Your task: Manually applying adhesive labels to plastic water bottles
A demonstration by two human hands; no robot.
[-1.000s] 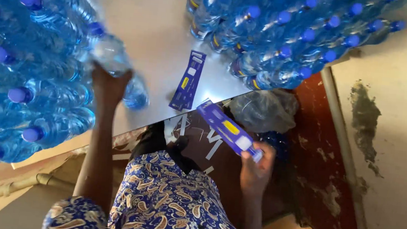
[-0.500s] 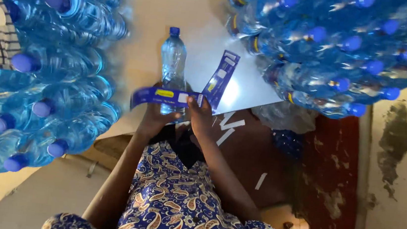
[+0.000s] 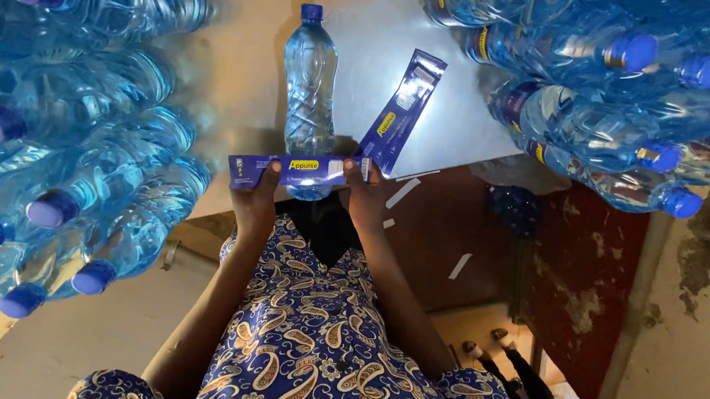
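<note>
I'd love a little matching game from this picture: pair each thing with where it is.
Things:
1. single clear bottle
2. blue label strip
3. second label strip
4. heaps of blue-capped bottles

Places:
A. lying loose on the grey table
B. stretched between the left hand and right hand
C. piled on both sides of the table
D. lying alone in the middle, behind the held strip

Pairs: 1-D, 2-B, 3-A, 4-C

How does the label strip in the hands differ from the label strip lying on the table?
The held label strip is stretched level across the bottle, gripped by the left hand and right hand. The loose label strip lies slanted on the table, touched by no hand. Both are blue with yellow and white patches.
</note>
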